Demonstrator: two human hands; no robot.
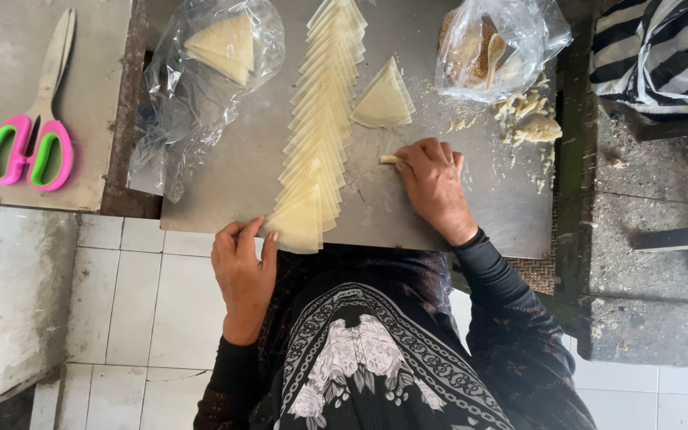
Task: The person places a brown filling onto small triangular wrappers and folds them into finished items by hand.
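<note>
A long overlapping row of pale triangular pastry sheets (318,127) runs down the middle of a metal work surface (408,215). My left hand (242,267) rests at the near edge, its fingers touching the corner of the nearest sheet (298,223). My right hand (433,185) lies to the right of the row, fingers curled on a small roll of pale filling (389,159). A separate small stack of triangles (384,102) sits just beyond my right hand.
A clear bag with more triangles (220,49) lies at the far left of the surface. A bag of filling with a spoon (494,49) and loose filling lumps (529,118) sit at the far right. Pink-and-green scissors (33,135) lie on a side surface at left.
</note>
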